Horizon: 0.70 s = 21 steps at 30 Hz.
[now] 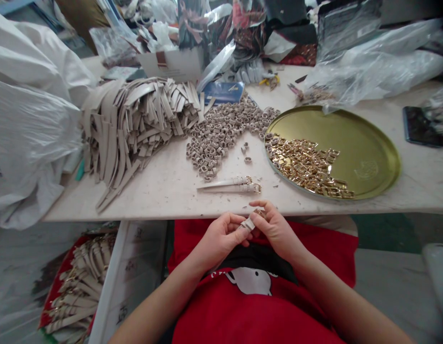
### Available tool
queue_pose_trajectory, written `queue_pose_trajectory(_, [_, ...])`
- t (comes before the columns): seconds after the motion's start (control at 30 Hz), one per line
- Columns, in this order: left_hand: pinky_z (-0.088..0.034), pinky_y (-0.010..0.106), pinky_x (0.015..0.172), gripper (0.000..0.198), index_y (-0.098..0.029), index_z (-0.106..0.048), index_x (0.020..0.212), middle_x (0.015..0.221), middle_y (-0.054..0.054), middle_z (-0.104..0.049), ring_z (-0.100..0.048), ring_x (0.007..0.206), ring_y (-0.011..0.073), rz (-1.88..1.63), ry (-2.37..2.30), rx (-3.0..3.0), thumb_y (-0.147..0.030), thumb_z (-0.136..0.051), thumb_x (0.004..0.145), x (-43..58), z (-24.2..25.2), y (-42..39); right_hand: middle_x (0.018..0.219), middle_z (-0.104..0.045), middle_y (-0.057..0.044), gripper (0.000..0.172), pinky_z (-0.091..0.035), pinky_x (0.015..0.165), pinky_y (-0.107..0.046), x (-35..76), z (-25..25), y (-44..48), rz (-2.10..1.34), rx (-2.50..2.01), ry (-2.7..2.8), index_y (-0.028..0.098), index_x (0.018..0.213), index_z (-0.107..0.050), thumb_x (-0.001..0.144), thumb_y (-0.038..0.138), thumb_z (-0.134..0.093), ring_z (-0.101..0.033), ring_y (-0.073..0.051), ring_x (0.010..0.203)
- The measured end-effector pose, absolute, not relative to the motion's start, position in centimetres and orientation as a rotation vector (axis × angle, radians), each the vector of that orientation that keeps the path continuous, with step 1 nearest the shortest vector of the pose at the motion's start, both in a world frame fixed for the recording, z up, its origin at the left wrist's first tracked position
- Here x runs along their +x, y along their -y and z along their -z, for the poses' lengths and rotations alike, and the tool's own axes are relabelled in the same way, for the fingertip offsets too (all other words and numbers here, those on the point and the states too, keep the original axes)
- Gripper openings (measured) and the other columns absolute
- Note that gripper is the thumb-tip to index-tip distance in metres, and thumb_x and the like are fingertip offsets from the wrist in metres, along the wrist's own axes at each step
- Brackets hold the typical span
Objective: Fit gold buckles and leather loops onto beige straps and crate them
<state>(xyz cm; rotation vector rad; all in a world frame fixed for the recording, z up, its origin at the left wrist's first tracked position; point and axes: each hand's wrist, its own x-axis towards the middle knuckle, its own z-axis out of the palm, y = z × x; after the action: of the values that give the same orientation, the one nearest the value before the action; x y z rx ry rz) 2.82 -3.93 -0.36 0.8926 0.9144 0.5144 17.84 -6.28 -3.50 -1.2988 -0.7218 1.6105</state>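
Note:
Just in front of the table edge, my left hand point(226, 235) and my right hand point(273, 227) meet over a beige strap point(247, 224). Fingers of both hands pinch it, and a bit of gold metal, apparently a buckle point(259, 212), shows at the right fingertips. Most of the strap is hidden by the hands. Beyond them on the table lie a few straps with gold buckles point(230, 185), side by side. A heap of small beige loops point(221, 131) spreads behind these. To the right, gold buckles point(307, 167) are piled in a round gold tray point(364, 143).
A big pile of beige straps point(135, 119) covers the table's left part, beside a white sack point(31, 110). Buckled straps fill a red container point(81, 282) at lower left. A phone point(422, 126), plastic bags point(379, 71) and yellow-handled snips point(270, 81) lie farther back.

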Motion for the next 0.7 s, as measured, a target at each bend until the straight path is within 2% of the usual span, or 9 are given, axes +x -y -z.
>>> queue_pose_trajectory(0.13, [-0.044, 0.025, 0.064, 0.035, -0.010, -0.054, 0.085, 0.075, 0.004, -0.064, -0.059, 0.066, 0.0112, -0.444, -0.884, 0.796, -0.034, -0.071, 0.066, 2.7, 0.1, 3.9, 0.057, -0.053, 0.006, 0.026, -0.034, 0.045, -0.019, 18.8, 4.0, 6.8, -1.898, -1.095, 0.657, 0.019, 0.081, -0.047, 0.073, 0.037, -0.065, -0.047, -0.007, 0.047])
queue_pose_trajectory(0.3, [-0.043, 0.024, 0.066, 0.035, -0.009, -0.054, 0.084, 0.076, 0.007, -0.066, -0.061, 0.070, 0.0129, -0.400, -0.824, 0.729, -0.032, -0.073, 0.064, 2.5, 0.1, 4.3, 0.055, -0.053, 0.005, 0.024, -0.032, 0.043, -0.018, 18.9, 3.8, 7.7, -1.997, -0.967, 0.482, 0.018, 0.074, -0.049, 0.071, 0.033, -0.068, -0.045, -0.006, 0.045])
queue_pose_trajectory(0.5, [-0.039, 0.018, 0.056, 0.030, -0.009, -0.057, 0.087, 0.074, 0.004, -0.064, -0.053, 0.058, 0.0054, -0.420, -0.812, 0.759, -0.029, -0.070, 0.069, 2.1, 0.2, 5.3, 0.057, -0.052, 0.004, 0.026, -0.027, 0.040, -0.015, 18.2, 3.1, 8.7, -2.143, -0.853, 0.340, 0.016, 0.067, -0.048, 0.071, 0.031, -0.068, -0.037, -0.002, 0.042])
queue_pose_trajectory(0.57, [-0.038, 0.018, 0.055, 0.030, -0.009, -0.058, 0.087, 0.074, 0.003, -0.063, -0.052, 0.057, 0.0049, -0.419, -0.804, 0.751, -0.029, -0.070, 0.069, 1.9, 0.3, 5.5, 0.059, -0.053, 0.003, 0.026, -0.027, 0.040, -0.016, 18.2, 3.1, 9.1, -2.110, -0.881, 0.383, 0.016, 0.069, -0.047, 0.072, 0.034, -0.067, -0.037, -0.003, 0.042])
queue_pose_trajectory(0.7, [-0.037, 0.017, 0.054, 0.032, -0.009, -0.057, 0.088, 0.074, 0.003, -0.062, -0.051, 0.055, 0.0043, -0.403, -0.822, 0.735, -0.030, -0.071, 0.068, 1.8, 0.1, 6.0, 0.061, -0.058, 0.004, 0.026, -0.032, 0.047, -0.019, 18.4, 3.2, 10.0, -1.874, -1.044, 0.702, 0.019, 0.078, -0.045, 0.075, 0.038, -0.064, -0.046, -0.006, 0.047])
